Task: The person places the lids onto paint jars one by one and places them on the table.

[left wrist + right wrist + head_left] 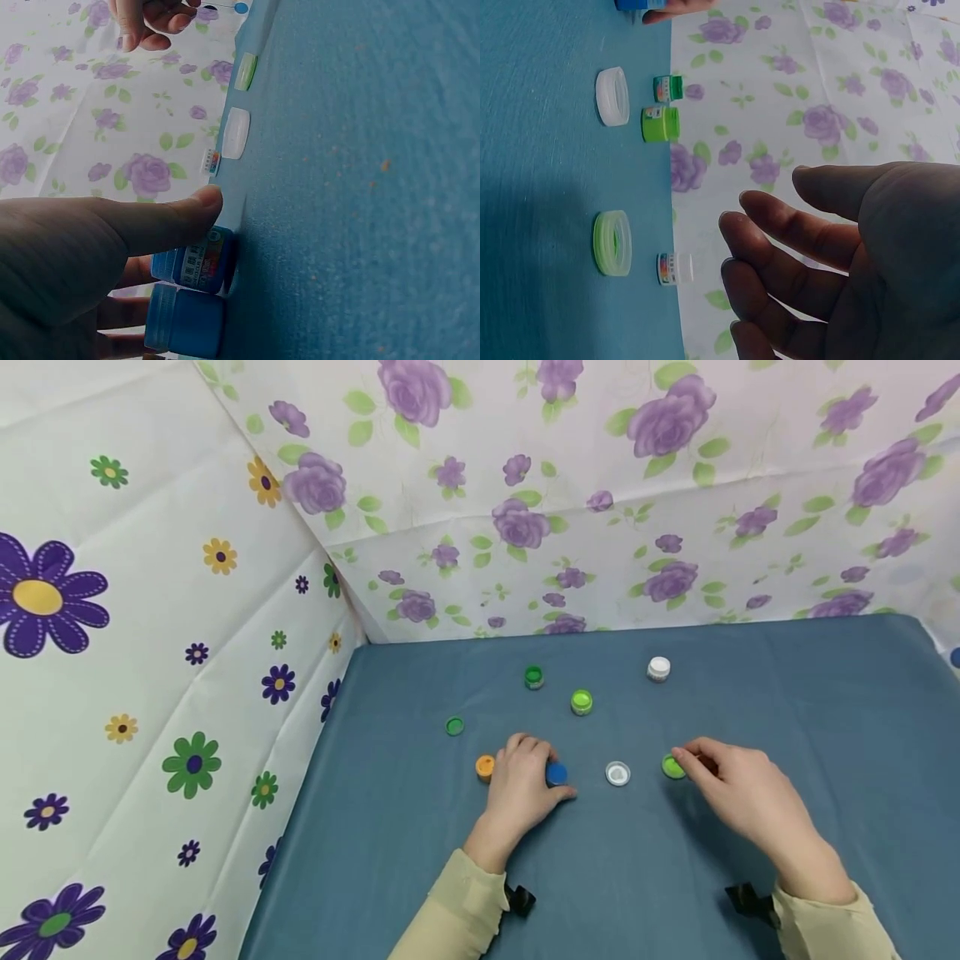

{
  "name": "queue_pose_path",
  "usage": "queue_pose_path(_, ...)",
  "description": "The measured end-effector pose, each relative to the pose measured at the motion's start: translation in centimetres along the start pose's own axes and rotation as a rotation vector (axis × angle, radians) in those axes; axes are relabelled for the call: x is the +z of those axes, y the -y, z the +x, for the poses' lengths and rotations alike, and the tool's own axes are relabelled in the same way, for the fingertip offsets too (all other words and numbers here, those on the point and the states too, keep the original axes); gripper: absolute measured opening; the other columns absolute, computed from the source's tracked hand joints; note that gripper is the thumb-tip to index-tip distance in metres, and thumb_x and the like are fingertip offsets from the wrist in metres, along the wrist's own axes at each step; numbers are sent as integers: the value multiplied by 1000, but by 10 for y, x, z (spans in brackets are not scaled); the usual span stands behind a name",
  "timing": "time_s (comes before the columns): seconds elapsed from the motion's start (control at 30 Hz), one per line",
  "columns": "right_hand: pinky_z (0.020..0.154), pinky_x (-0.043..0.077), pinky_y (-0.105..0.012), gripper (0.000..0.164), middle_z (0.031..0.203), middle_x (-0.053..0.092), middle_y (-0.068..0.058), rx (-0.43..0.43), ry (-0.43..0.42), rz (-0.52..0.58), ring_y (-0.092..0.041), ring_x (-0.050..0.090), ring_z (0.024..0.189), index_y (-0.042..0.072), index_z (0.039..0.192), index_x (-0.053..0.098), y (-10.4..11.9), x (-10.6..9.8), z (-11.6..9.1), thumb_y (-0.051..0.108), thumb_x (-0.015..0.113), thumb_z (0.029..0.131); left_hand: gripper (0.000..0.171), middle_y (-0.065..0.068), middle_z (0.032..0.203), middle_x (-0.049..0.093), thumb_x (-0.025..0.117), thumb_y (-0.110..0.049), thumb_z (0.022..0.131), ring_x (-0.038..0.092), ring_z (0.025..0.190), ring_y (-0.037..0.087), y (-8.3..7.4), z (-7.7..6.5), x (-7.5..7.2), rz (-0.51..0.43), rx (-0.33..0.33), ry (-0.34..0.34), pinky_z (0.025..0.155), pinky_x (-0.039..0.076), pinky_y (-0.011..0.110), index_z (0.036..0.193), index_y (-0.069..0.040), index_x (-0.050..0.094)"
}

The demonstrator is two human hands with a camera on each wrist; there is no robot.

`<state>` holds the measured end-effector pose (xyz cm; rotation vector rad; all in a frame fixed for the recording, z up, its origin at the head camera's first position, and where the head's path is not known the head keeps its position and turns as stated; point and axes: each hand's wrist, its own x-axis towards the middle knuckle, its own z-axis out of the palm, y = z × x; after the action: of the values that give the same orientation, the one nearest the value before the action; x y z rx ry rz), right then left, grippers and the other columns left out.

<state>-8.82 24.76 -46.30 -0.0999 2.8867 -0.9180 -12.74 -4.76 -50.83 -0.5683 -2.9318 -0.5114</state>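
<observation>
My left hand [519,781] reaches around two small blue paint jars standing side by side. The labelled blue jar [204,259] has my thumb along its near side, while fingers show behind it; its blue lid [557,774] peeks out in the head view. The second blue jar [187,321] is hidden under the hand from above. Just left of that hand sits an orange round piece [485,767], partly covered. My right hand [742,789] hovers over a light green lid [673,767]. Its fingers [754,240] are loosely bent, with nothing between them.
A white lid [617,774] lies between the hands. Farther back stand a dark green jar [534,677], a light green jar [581,702] and a white jar [658,669]. A dark green lid [454,726] lies left. Flowered cloth [480,552] rises behind the blue tabletop.
</observation>
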Motion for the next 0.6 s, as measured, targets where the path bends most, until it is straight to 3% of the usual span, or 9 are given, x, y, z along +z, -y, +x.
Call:
queue_pose_path(0.37, 56, 40, -37, 49, 81, 68, 2, -19, -7, -4, -17, 54, 64, 10, 125, 76, 3, 2, 5, 51, 50, 114, 47, 2, 108, 70, 100, -43, 76, 55, 131, 29, 2, 0, 0, 9, -6, 16, 102, 49, 46, 102, -16, 71)
queue_pose_path(0.6, 58, 41, -36, 59, 83, 68, 2, -5, 27, -6, -16, 56, 67, 11, 127, 76, 3, 5, 4, 60, 46, 112, 61, 6, 128, 69, 101, -42, 75, 46, 147, 35, 5, -5, -9, -46, -19, 86, 118, 41, 52, 123, -16, 74)
